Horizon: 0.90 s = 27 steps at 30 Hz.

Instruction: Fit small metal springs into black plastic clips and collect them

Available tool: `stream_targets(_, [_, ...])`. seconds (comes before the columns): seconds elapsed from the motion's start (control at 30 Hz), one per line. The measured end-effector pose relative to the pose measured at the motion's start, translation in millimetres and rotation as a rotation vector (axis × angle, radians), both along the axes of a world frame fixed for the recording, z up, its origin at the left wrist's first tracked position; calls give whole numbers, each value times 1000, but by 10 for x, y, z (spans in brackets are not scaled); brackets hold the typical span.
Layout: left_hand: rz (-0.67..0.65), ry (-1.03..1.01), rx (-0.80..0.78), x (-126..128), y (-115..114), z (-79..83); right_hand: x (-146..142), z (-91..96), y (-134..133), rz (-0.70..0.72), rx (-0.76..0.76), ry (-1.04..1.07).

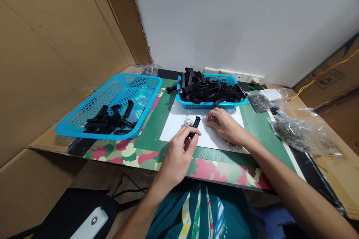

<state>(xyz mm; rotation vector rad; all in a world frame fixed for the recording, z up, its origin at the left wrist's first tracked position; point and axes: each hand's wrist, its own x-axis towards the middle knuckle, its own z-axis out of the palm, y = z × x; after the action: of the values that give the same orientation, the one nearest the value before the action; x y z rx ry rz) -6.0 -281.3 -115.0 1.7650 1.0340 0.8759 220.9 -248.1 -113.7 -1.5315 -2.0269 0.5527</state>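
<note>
My left hand (181,153) is closed around a slim black plastic part (196,121), whose far end sticks up past the fingers. Just to its right, my right hand (223,124) hovers low over the white sheet (171,129), fingertips pinched together; whatever may be between them is too small to make out. A scatter of tiny metal pieces (186,121) lies on the sheet beside the black part. Under my right wrist is another small pile of metal pieces (234,145), partly covered by the forearm.
A blue basket (224,78) heaped with black parts stands behind my hands. To the left, a larger blue basket (70,123) holds several black parts (109,121). Plastic bags of small metal pieces (288,130) lie at right. Cardboard (56,26) walls the left side.
</note>
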Motion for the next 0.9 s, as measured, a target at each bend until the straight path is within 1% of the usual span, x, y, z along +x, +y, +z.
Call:
stream_targets(0.1, [15, 0, -3, 1, -4, 3, -19, 130, -69, 37, -14, 124])
stream_targets(0.2, [24, -8, -3, 6, -6, 12, -61, 248, -155, 203, -101, 335])
stream_targets(0.27, [12, -24, -6, 8, -6, 17, -94, 287, -202, 287, -169, 474])
stream_targets(0.33, [-12, -34, -4, 10, -8, 20, -122, 294, -232, 298, -197, 554])
stream_targets(0.53, [-62, -22, 26, 13, -20, 16, -146, 265, -242, 285, -189, 564])
stream_targets(0.73, [1, -26, 20, -1, -17, 15, -141, 290, -256, 266, -148, 503])
stream_targets(0.9, [35, -42, 14, -9, -15, 8, -158, 288, -264, 272, -171, 501])
